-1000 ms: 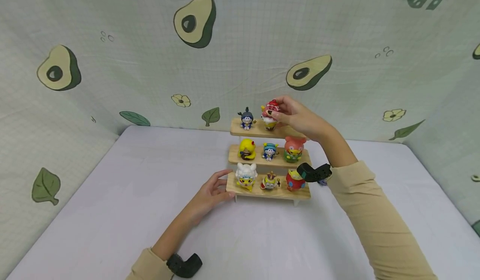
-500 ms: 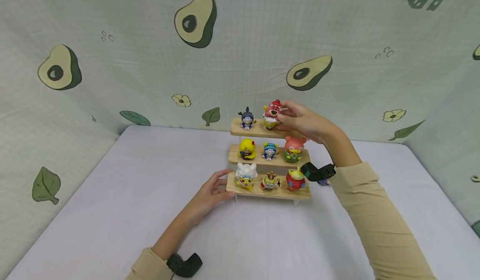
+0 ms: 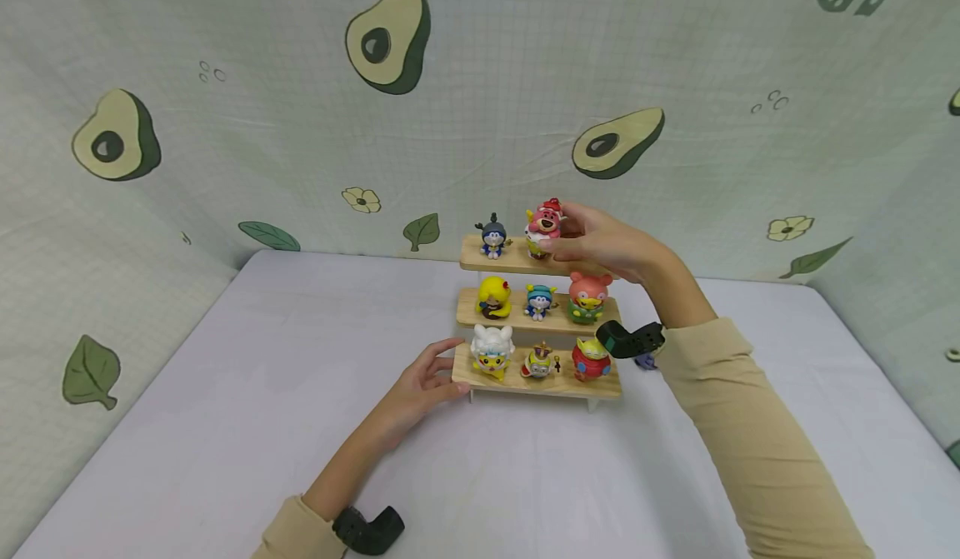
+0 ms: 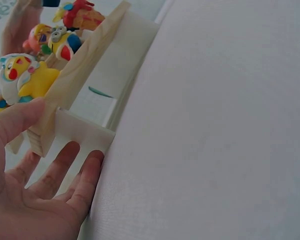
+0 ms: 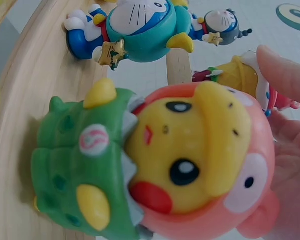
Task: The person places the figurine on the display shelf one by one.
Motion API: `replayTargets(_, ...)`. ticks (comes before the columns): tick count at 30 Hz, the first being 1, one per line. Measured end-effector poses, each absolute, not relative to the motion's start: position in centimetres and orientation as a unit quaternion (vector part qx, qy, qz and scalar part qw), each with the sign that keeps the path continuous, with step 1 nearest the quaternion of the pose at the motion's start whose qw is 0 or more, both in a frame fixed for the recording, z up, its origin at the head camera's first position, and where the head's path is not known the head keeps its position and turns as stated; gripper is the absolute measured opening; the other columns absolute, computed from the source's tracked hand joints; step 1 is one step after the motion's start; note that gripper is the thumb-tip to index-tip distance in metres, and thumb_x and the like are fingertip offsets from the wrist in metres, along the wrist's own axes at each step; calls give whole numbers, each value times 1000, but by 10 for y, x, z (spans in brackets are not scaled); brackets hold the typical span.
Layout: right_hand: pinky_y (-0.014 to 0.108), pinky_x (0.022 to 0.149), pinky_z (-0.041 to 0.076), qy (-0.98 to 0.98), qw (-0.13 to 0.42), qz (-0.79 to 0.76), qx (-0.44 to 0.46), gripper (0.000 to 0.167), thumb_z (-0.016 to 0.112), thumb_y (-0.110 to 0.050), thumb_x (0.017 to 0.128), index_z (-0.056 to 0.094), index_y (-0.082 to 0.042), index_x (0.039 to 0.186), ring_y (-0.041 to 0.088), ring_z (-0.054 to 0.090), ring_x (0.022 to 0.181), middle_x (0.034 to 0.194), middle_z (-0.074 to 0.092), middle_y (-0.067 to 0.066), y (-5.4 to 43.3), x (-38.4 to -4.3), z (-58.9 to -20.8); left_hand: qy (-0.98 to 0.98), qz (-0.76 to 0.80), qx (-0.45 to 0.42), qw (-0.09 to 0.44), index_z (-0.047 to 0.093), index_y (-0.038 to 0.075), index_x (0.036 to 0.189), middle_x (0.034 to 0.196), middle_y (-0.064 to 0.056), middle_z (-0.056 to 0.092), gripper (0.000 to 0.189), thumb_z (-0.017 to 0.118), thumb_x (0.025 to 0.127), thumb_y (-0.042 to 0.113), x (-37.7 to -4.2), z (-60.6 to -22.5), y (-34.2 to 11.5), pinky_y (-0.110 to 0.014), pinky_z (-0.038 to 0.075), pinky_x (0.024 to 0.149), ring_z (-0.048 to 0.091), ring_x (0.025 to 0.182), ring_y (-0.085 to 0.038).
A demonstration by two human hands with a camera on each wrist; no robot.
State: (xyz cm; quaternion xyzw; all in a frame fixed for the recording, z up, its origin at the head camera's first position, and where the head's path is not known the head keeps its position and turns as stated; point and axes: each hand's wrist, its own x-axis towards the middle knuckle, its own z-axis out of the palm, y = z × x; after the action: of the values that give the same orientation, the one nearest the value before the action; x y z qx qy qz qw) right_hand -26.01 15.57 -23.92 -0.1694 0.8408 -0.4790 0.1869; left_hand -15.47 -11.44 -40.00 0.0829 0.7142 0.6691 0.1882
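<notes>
A three-tier wooden display stand (image 3: 480, 382) with white legs holds small toy figurines. My right hand (image 3: 603, 244) pinches a pink bear figurine (image 3: 546, 221) with a red top, at the middle of the top tier. In the right wrist view this bear figurine (image 5: 235, 72) is partly hidden behind a pink-and-green figurine (image 5: 190, 160). My left hand (image 3: 420, 391) grips the left end of the bottom tier. The left wrist view shows that thumb on the board (image 4: 77, 72) and the fingers by the white leg (image 4: 85, 127).
A dark-hatted figurine (image 3: 492, 238) stands left on the top tier. Below stand a yellow figurine (image 3: 493, 299), a blue one (image 3: 538, 301), a white-hooded one (image 3: 492, 352), a crowned one (image 3: 538, 362) and a red one (image 3: 591, 361). A purple object (image 3: 647, 363) lies right, partly hidden.
My right hand has moved the bear figurine slightly right, and its face has turned more to the front. The right thumb has shifted lower on it. The left hand stays put.
</notes>
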Motion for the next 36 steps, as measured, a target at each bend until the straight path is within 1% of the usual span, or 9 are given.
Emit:
replayTargets(3,40,95,40,847,185,-468,-173,50,57,-25,92,35,-7,134,28,46,113,130,46,18,155,-260,-239,714,669,83,188,34,21,141,129,-15,50,67,68,84,17,-154,-399,-114,-28,45,87,60,99,-16)
replayTargets(10,38,95,42,856,178,-455,-168,50,55,-23,94,33,-5,135,27,46,112,128,46,17,154,-258,-237,714,669,86,187,33,20,142,129,-16,50,67,68,85,17,-154,-399,-115,-27,45,87,59,100,-16)
replayTargets(15,33,90,45,858,169,-454,-167,48,56,-22,93,35,-4,132,27,47,108,124,47,18,153,-259,-238,711,672,85,186,33,21,142,129,-15,50,67,68,84,17,-155,-401,-115,-27,45,86,59,101,-16)
replayTargets(22,37,92,44,864,155,-447,-172,47,57,-23,93,36,-3,130,28,49,107,123,48,18,153,-259,-238,713,673,75,184,35,23,141,128,-13,51,68,70,83,18,-155,-400,-114,-28,46,86,59,101,-17)
replayTargets(27,38,93,41,867,154,-441,-172,51,57,-25,93,34,-4,133,28,46,109,126,46,18,153,-257,-236,714,670,83,186,33,20,142,129,-15,50,68,68,84,19,-155,-398,-114,-27,46,86,59,100,-16)
replayTargets(32,35,89,43,868,152,-441,-168,49,58,-26,92,37,-3,130,28,48,106,124,47,17,153,-257,-237,714,669,87,187,32,19,142,130,-17,49,68,68,85,19,-155,-399,-114,-27,46,87,59,101,-16)
replayTargets(36,33,87,45,866,151,-448,-166,47,58,-24,92,38,-2,129,29,50,106,123,47,18,152,-256,-238,716,668,80,186,33,20,142,130,-15,50,68,68,84,19,-155,-399,-114,-27,46,87,59,101,-17)
